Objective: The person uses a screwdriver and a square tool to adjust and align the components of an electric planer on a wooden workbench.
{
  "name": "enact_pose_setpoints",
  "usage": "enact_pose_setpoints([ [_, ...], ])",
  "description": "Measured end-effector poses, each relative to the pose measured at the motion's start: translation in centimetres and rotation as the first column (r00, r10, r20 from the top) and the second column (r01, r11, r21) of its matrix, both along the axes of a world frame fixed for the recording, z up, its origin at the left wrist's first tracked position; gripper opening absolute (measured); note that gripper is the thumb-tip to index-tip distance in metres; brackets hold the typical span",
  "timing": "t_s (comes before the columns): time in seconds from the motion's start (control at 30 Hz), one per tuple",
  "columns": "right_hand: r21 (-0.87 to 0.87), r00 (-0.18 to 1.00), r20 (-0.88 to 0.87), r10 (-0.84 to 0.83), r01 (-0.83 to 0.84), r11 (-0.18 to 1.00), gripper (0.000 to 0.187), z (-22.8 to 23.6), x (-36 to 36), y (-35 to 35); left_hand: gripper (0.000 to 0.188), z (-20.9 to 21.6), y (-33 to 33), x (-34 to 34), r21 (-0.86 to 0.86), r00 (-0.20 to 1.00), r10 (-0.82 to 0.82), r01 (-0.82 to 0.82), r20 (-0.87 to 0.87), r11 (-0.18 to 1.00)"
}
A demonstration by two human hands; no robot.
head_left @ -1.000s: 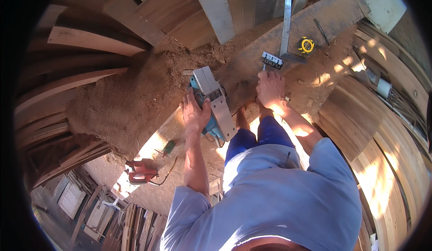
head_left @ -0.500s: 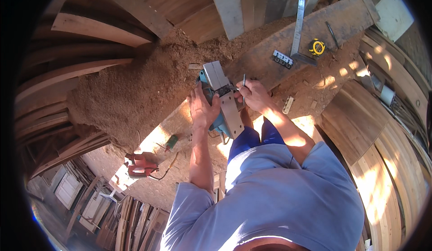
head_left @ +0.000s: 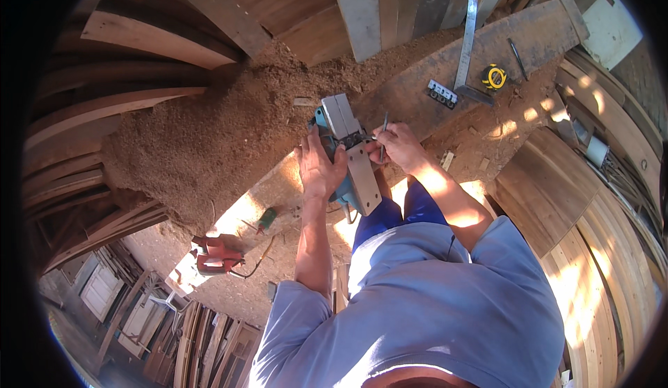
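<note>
A teal electric hand planer (head_left: pixel 362 176) lies with its metal sole up, at the near end of a long wooden plank. My left hand (head_left: pixel 321 170) is wrapped over its left side, thumb by the cutter slot. In my right hand (head_left: pixel 403 148), pinched between the fingers, is a slim metal wrench (head_left: pixel 385 119). Its working end reaches to the slot between the two sole plates, where the cutter drum sits. My fingers partly hide where it meets the drum.
On the plank (head_left: pixel 410 75) rest a metal square (head_left: pixel 465 54), a yellow tape measure (head_left: pixel 494 77), a dark pencil-like rod (head_left: pixel 517 55) and a small block with round parts (head_left: pixel 442 94). A red power tool (head_left: pixel 217 254) sits at lower left. Sawdust (head_left: pixel 181 151) and stacked boards (head_left: pixel 591 249) surround me.
The wrench's thin rod now leans a little more, its top tipped right. Everything in view has shifted slightly; my left hand keeps its hold on the planer.
</note>
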State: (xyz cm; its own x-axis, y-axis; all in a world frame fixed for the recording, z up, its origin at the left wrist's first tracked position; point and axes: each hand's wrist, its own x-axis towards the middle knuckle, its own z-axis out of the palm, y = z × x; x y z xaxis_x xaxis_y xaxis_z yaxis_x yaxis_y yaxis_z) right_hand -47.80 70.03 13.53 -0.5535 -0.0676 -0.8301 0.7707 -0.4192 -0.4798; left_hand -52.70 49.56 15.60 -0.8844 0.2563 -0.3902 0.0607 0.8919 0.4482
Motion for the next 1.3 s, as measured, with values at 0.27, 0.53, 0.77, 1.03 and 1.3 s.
enact_pose_setpoints([
  [0.27,-0.158,0.974,0.128,-0.189,0.208,0.965,0.025,-0.4,0.0,-1.2,0.083,-0.3,-0.2,0.0,-0.02,1.0,-0.012,0.012,-0.013,1.0],
  [0.53,0.541,0.967,-0.079,0.244,-0.164,0.825,0.025,-1.6,-0.4,-2.9,0.072,0.9,1.3,-1.9,0.002,0.926,-0.126,0.136,-0.357,0.991],
  [0.77,0.566,0.939,-0.269,0.215,-0.027,0.824,0.026,-2.4,0.1,-3.7,0.048,-0.1,6.0,-8.8,0.13,0.648,-0.69,0.752,-0.323,0.646],
  [1.03,0.532,0.96,-0.09,0.265,-0.179,0.827,0.027,-0.2,-1.2,-2.9,0.032,-0.8,7.1,-9.3,0.042,0.515,-0.843,0.856,-0.153,0.515],
  [1.3,0.604,0.873,-0.435,0.221,0.101,0.791,0.021,-3.6,0.3,-3.5,0.032,-1.4,7.7,-10.0,0.126,0.525,-0.846,0.849,-0.09,0.513],
])
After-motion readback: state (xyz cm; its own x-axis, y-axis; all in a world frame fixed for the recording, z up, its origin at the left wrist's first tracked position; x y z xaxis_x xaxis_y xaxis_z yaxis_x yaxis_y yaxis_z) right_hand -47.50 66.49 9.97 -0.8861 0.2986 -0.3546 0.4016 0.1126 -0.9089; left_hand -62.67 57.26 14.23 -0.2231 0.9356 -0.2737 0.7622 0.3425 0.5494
